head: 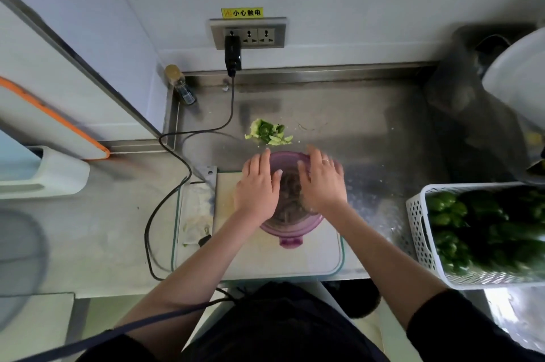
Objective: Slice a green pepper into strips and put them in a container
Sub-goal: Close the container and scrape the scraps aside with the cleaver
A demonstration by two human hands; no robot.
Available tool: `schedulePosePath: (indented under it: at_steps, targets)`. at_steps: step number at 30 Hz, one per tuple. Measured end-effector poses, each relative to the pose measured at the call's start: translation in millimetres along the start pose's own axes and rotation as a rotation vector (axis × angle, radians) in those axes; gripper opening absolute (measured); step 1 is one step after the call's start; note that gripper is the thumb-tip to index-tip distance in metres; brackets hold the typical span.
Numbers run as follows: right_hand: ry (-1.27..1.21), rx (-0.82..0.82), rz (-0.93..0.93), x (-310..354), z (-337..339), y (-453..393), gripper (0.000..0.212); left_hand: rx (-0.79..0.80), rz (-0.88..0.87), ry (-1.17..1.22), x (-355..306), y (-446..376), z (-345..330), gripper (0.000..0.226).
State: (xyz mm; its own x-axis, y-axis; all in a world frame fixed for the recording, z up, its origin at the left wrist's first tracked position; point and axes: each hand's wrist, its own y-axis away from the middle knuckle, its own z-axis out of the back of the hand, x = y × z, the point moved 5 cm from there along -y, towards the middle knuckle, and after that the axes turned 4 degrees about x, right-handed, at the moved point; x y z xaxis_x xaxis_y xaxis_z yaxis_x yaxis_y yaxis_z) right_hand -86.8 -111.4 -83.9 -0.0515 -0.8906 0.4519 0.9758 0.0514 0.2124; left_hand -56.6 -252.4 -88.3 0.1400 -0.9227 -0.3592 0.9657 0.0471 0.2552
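A round purple container [290, 226] with a lid and a front clip stands on the white cutting board [265, 258] at the middle of the steel counter. Dark pepper strips show dimly through its lid between my hands. My left hand [257, 184] lies flat on the left half of the lid with straight fingers. My right hand [321, 181] lies flat on the right half, a ring on one finger. A heap of green pepper scraps and cores [268, 133] sits on the counter just behind the container.
A white perforated basket [418, 232] of whole green peppers stands at the right. A cleaver [199, 208] lies left of the board. A black cable [165, 184] runs from the wall socket [249, 34] across the counter. A small bottle [180, 84] stands in the back corner.
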Motion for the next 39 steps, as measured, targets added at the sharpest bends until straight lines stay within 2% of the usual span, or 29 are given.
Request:
schedulePosePath:
  at_steps: [1, 3, 5, 7, 10, 12, 16, 19, 24, 26, 27, 28, 30, 32, 39]
  targets:
    - [-0.027, -0.091, -0.069, -8.4, 8.2, 5.5, 0.042, 0.012, 0.089, 0.064, 1.3, 3.3, 2.1, 0.054]
    - [-0.250, -0.238, -0.309, -22.4, 15.1, 36.4, 0.049, 0.033, 0.325, 0.176, 6.9, 16.3, 6.1, 0.053]
    - [-0.531, -0.151, -0.429, -19.7, -4.4, 63.6, 0.054, 0.043, 0.429, 0.148, 10.2, 29.6, 7.6, 0.050]
    - [-0.611, -0.078, -0.373, -11.1, -22.2, 70.3, 0.055, -0.042, 0.280, 0.008, 11.2, 31.3, 8.8, 0.053]
    - [-0.411, -0.092, -0.312, -12.1, -24.3, 55.5, 0.048, -0.059, -0.036, -0.037, 8.3, 14.1, 6.3, 0.063]
    - [-0.305, -0.081, -0.290, -14.0, -26.4, 50.5, 0.045, -0.036, -0.097, -0.086, 8.1, 5.1, 1.7, 0.062]
    - [-0.340, -0.105, -0.260, -15.1, -30.2, 45.1, 0.037, -0.117, -0.060, -0.133, 7.1, 6.3, -0.8, 0.058]
    - [-0.423, -0.114, -0.196, -16.0, -25.0, 39.9, 0.028, -0.111, -0.014, -0.150, 7.5, 6.9, -0.2, 0.057]
    - [-0.360, 0.016, -0.009, -3.3, -9.2, 0.7, 0.029, -0.097, 0.299, 0.090, 10.4, 20.3, 2.9, 0.054]
    - [-0.513, -0.189, -0.091, -8.0, 6.9, 5.3, 0.028, -0.071, 0.417, 0.215, 18.2, 22.1, 6.4, 0.052]
    - [-0.579, -0.315, -0.187, -12.1, 10.5, 17.0, 0.028, -0.088, 0.398, 0.208, 22.1, 20.8, 10.0, 0.051]
    - [-0.610, -0.365, -0.283, -12.9, 8.6, 30.6, 0.031, -0.116, 0.333, 0.191, 25.7, 19.0, 12.9, 0.049]
    - [-0.557, -0.243, -0.337, -7.1, -11.3, 49.8, 0.039, -0.114, 0.151, 0.203, 27.5, 14.5, 10.9, 0.051]
    - [-0.433, -0.160, -0.273, -3.1, -26.5, 54.5, 0.040, -0.075, 0.027, 0.194, 24.8, 13.7, 2.7, 0.052]
    - [-0.209, -0.134, -0.281, -2.9, -21.7, 38.8, 0.031, -0.158, 0.043, 0.198, 22.2, 18.0, 1.8, 0.042]
